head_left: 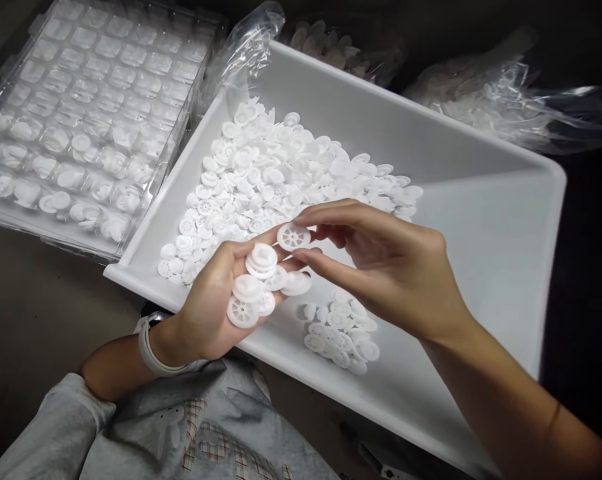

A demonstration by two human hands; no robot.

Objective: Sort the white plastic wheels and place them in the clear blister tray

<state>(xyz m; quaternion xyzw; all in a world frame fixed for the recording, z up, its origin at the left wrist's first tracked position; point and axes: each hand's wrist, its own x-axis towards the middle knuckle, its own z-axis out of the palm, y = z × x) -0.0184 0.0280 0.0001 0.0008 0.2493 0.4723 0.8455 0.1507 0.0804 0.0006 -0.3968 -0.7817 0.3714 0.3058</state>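
My left hand [218, 300] is cupped palm up over the near edge of a white bin [485, 220] and holds several small white plastic wheels [261, 283] stacked in the palm. My right hand [385, 267] reaches in from the right and pinches one white spoked wheel [293, 237] between thumb and fingers, right above the left hand's fingertips. A large heap of the same white wheels [275, 177] fills the bin's far left part. A smaller cluster of wheels [338, 330] lies in the bin under my hands.
A clear plastic compartment tray [88, 100] sits left of the bin, its near rows holding white wheels. Clear plastic bags of parts [485, 93] lie behind the bin. A watch with a white strap [148, 343] is on my left wrist. The dark table [35, 300] shows at lower left.
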